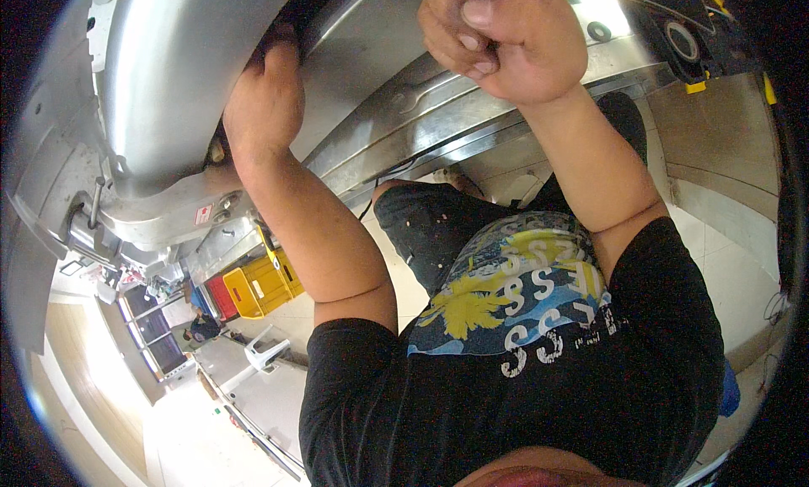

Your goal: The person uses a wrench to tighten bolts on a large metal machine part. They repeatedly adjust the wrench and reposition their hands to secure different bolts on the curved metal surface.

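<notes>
A large curved panel of brushed metal (181, 74) rises at the upper left, part of a steel machine. Into the dark gap along its right side reaches my left hand (268, 108); its fingers are hidden there and only the back of the hand and the thumb side show. At the top edge, in front of a steel surface, my right hand (514, 45) is closed, fingers curled in and thumb folded over. Whatever it may hold is hidden. A long steel ledge (404, 116) runs slantwise below and between both hands.
A dark part with a round ring (681, 42) and yellow pieces stands at the upper right. Metal levers (84, 222) stick out at the left. A yellow crate (261, 286), a red crate (221, 299) and a white stool (265, 350) stand on the floor at the lower left.
</notes>
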`<act>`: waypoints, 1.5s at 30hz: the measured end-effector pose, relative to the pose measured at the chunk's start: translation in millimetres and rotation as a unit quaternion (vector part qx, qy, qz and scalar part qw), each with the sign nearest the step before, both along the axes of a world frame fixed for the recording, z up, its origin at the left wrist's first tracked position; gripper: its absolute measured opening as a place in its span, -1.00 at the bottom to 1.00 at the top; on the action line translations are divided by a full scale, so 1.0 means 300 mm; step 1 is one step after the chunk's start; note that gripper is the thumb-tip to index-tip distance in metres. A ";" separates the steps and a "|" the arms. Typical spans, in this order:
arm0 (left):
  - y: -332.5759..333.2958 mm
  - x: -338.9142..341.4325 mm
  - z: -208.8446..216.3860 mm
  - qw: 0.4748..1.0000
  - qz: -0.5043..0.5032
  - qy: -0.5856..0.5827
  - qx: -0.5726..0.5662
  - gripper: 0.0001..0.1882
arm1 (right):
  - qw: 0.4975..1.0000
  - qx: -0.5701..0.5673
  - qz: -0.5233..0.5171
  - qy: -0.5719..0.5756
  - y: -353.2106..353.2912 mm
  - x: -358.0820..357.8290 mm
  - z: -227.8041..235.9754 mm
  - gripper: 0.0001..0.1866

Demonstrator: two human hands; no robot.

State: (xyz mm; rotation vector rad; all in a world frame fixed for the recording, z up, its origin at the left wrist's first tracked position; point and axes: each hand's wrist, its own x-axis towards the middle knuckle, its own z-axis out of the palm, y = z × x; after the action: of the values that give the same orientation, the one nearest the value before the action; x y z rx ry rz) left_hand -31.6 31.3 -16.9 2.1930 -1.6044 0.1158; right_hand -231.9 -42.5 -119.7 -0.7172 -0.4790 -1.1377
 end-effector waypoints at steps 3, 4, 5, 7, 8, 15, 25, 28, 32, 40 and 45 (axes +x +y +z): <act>0.005 0.003 0.001 1.000 0.009 -0.010 0.008 -0.40 | 0.999 0.021 0.024 -0.019 -0.011 -0.014 0.029 -0.65; 0.005 0.010 -0.004 1.000 0.010 -0.011 0.005 -0.40 | 0.999 0.039 0.032 -0.018 -0.015 -0.018 0.036 -0.65; 0.006 0.016 -0.009 1.000 0.011 -0.012 0.003 -0.41 | 0.997 0.057 0.041 -0.016 -0.019 -0.020 0.041 -0.65; 0.004 0.020 -0.015 1.000 -0.023 -0.008 -0.015 -0.41 | 0.998 0.048 0.043 -0.024 -0.024 -0.019 0.042 -0.65; 0.001 0.023 -0.018 0.999 -0.040 -0.007 -0.024 -0.41 | 0.999 0.022 0.038 -0.033 -0.027 -0.019 0.041 -0.65; -0.012 0.142 -0.076 0.992 -0.061 -0.027 -0.107 -0.60 | 0.999 0.014 0.038 -0.003 -0.048 0.002 0.029 -0.64; 0.008 0.006 -0.009 1.000 0.009 -0.016 0.002 -0.40 | 0.996 -0.032 0.053 0.059 -0.076 -0.032 0.134 -0.64; -0.003 0.040 -0.024 1.000 -0.011 -0.010 -0.009 -0.39 | 0.994 -0.019 0.075 0.074 -0.087 -0.040 0.157 -0.64; -0.003 0.084 -0.035 0.996 -0.025 -0.086 0.012 -0.39 | 0.996 -0.040 0.055 0.052 -0.093 -0.019 0.127 -0.64; 0.037 0.037 -0.044 0.999 -0.030 0.010 -0.034 -0.45 | 0.887 -0.224 -0.380 0.135 0.211 0.256 0.055 -0.89; 0.040 0.048 -0.037 0.998 -0.042 0.024 -0.031 -0.45 | 0.823 -0.339 -0.396 0.225 0.334 0.374 0.018 -0.77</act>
State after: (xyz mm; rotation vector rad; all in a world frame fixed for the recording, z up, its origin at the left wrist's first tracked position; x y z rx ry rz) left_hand -17.4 43.3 -27.9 2.0622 -1.6422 0.0857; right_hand -119.8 57.8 -114.1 -1.8912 -0.1492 -1.5001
